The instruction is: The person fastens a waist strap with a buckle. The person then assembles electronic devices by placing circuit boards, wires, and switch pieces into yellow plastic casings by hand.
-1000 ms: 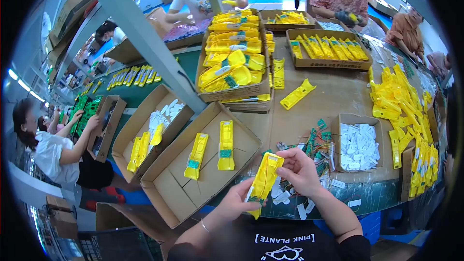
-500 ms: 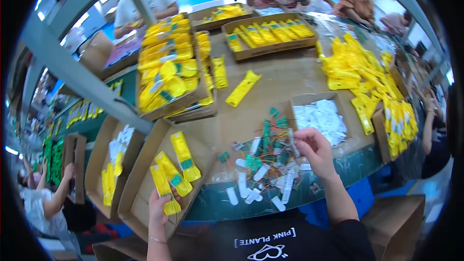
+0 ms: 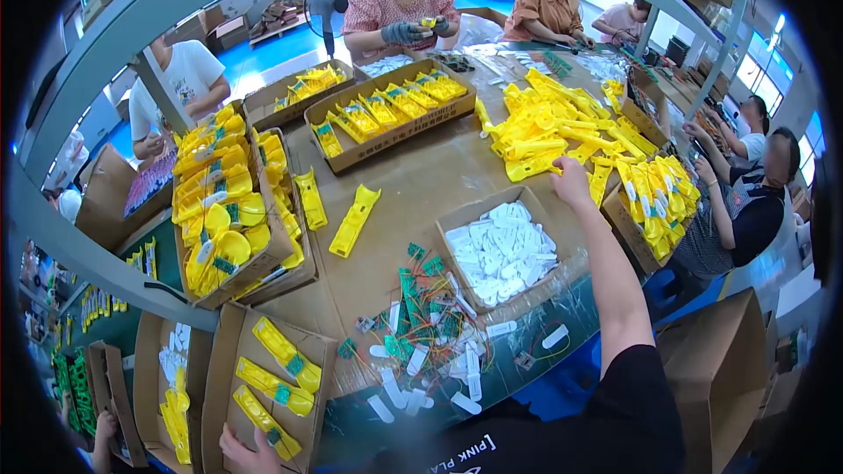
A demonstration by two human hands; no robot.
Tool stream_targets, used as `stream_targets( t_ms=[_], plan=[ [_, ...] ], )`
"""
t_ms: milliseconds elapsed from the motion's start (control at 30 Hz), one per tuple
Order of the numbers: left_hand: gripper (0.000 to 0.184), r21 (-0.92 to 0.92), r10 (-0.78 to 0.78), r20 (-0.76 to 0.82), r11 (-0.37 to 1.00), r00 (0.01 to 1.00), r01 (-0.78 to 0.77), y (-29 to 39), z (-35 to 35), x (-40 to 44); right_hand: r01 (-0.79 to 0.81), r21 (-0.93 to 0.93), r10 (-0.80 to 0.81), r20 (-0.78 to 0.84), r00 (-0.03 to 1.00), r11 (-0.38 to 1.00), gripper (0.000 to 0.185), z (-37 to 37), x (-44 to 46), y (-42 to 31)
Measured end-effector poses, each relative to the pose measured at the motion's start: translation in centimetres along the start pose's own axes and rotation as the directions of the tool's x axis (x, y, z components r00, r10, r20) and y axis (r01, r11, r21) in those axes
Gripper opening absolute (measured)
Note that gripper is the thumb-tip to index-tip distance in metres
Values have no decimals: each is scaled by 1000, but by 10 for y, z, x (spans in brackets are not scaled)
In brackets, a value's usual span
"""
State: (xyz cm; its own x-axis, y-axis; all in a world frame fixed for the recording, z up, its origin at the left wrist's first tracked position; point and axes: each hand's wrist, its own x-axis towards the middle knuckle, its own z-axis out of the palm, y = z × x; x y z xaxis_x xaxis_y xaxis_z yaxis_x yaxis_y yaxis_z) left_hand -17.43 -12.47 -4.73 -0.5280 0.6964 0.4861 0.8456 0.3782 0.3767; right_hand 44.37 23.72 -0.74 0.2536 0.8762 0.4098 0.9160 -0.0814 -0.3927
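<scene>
Three board-fitted yellow shells (image 3: 256, 377) lie in your near-left box (image 3: 321, 358); loose shells remain heaped (image 3: 544, 114) right. Left hand (image 3: 250, 454): loosely spread beside nearest shell. Right hand (image 3: 571, 180): at heap's near edge; pinch unclear.

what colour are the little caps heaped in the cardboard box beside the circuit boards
The caps are white, seen best in the head view.
</scene>
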Motion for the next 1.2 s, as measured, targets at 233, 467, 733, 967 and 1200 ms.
stream_targets(
  t_ms=[233,467,733,967,1200],
  plan=[
    [26,-224,314,-126,915,941,-335,142,-30,14,217,-161,-204,91,975,963,61,60,58,-8],
    [26,-780,250,159,625,955,-34,203,13,-11,449,-39,-423,267,866,893,39,68,44,-41],
    [13,-764,435,644,315,630,564,237,41,-3,588,240,-630,168,759,772,27,15,23,-143],
    [46,-215,514,755,-394,408,894,257,90,23,773,459,-802,-188,566,438,21,19,-95,-232],
    [40,-239,463,770,-429,439,871,238,129,54,806,537,-886,-213,413,247,18,-2,-185,-240]
  ],
)
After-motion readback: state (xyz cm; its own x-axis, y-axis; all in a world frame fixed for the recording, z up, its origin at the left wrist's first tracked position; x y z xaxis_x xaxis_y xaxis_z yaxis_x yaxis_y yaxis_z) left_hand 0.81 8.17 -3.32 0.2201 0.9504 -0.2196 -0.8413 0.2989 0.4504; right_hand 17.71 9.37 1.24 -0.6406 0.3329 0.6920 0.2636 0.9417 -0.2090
